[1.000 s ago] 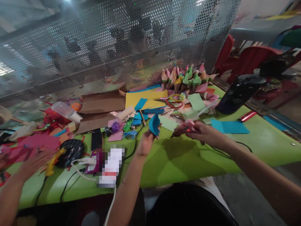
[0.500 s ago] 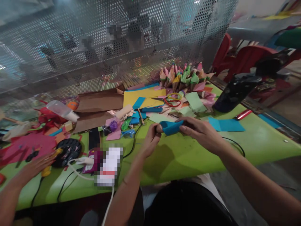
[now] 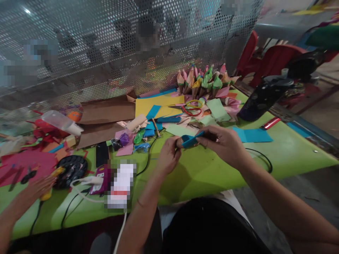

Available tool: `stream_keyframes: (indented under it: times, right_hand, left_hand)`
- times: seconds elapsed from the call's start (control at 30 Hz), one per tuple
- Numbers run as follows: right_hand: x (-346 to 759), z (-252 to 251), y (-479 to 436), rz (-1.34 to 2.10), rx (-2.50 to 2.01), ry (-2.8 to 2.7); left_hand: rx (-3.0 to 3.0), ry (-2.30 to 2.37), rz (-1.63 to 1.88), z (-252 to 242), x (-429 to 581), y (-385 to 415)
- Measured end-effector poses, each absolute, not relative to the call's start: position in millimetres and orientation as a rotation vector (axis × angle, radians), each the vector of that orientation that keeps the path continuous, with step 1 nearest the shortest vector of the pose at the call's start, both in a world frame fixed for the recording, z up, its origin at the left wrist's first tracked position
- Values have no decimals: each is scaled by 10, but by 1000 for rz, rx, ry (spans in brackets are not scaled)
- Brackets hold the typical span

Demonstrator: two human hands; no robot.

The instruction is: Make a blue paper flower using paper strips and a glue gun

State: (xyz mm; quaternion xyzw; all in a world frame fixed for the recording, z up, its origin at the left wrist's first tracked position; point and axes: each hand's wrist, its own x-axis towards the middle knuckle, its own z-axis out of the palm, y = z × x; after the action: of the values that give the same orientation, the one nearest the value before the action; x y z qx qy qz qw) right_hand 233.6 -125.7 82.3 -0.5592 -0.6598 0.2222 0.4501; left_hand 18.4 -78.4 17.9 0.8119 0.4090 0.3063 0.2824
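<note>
A rolled piece of blue paper (image 3: 190, 140) is held between both my hands just above the green table (image 3: 212, 169). My left hand (image 3: 169, 155) pinches its left end with curled fingers. My right hand (image 3: 225, 144) wraps its fingers over the right end. Behind my hands lie loose sheets of yellow paper (image 3: 159, 104), blue and light green paper, and a flat blue sheet (image 3: 251, 134) lies to the right.
A cluster of coloured paper cones (image 3: 205, 83) stands at the back. Brown card (image 3: 106, 114), a black bottle (image 3: 261, 100), red-and-yellow scissors (image 3: 192, 109) and cables lie around. Another person's hand (image 3: 39, 185) rests at the left by pink paper. A perforated metal screen backs the table.
My right hand no longer holds the glue gun and has come to the blue paper. Both hands now roll it tighter, slightly lower and closer together.
</note>
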Motion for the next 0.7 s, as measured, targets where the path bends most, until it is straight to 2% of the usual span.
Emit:
stream_keyframes:
  times: [0.23,0.33,0.7]
  right_hand:
    - [2369,806,-1233,850,-1386,-1467]
    - [2361,823,-1234,868,-1405,-1432]
    - [2146,843,-1326,194,-1438,-1735]
  left_hand:
    - [2129,1105,795,185,210,-793]
    - [2156,1107,763,187,222,-796]
    - [2446,1226,703,132,243,-810]
